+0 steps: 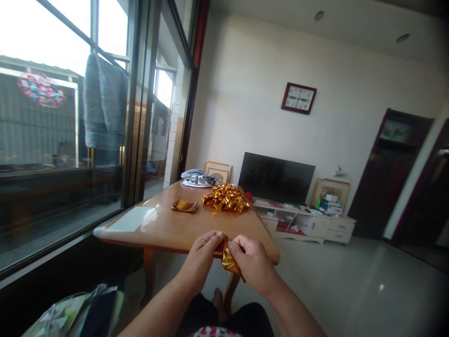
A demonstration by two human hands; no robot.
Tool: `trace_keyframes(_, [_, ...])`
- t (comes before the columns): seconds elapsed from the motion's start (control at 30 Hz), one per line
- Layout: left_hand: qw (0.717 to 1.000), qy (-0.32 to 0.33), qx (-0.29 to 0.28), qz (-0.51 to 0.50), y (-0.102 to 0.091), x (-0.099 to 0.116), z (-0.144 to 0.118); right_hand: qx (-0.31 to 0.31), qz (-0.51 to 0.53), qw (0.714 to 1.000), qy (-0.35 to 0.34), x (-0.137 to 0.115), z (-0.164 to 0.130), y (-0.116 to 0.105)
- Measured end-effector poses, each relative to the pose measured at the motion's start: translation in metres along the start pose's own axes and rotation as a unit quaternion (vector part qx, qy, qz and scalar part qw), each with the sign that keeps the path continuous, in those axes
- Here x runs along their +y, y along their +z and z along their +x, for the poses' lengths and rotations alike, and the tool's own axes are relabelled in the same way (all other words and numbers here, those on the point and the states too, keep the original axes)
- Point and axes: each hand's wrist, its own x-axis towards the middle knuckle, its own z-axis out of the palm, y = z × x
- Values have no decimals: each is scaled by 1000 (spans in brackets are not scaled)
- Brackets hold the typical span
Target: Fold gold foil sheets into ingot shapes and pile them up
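The fingers (213, 240) of the left hand (200, 255) pinch narrowly at the upper end of a gold foil piece (229, 262), while the right hand (255, 260) grips its right side, thumb laid over it; both hold the same piece. The foil sits between the 2 hands, its long axis seeming to run from the pinch down toward the near right, so its wider, lower part lies closer to the right hand. The hands cover its upper end, and I cannot tell how it is folded there. Near left, below the window, lies a heap of bags and papers (82, 311). Just beyond the hands is the near edge of the wooden table (196, 229), which stands between them and the things farther off: a pale sheet (129, 220) on the left, a stack of gold sheets (184, 206) right of it, and a pile of gold foil shapes (225, 197) farther right, almost straight ahead. Folded cloth (198, 179) rests at the far left end. Farther still, a television (277, 178) stands on a white cabinet (315, 226), with a clock (299, 98) above on the wall.
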Motion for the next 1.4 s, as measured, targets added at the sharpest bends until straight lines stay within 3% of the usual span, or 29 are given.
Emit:
trace_keyframes(0.2, [996, -37, -53, -64, 1, -2, 0, -9, -19, 1000, -4, -3, 1, -1])
trace_keyframes(0.43, [999, -13, -20, -35, 4, -3, 0, -19, 2, 1000, 9, -2, 1, 1])
trace_keyframes(0.77, [998, -33, -38, -47, 3, -2, 1, -19, -6, 1000, -2, 0, 1, 0])
trace_keyframes(1.07, [998, -5, 34, -52, 5, -7, 2, -19, 0, 1000, -17, 2, 2, 2])
trace_keyframes(1.4, [996, -36, -2, -82, 0, -8, 8, -16, -33, 999, -23, 4, 1, 0])
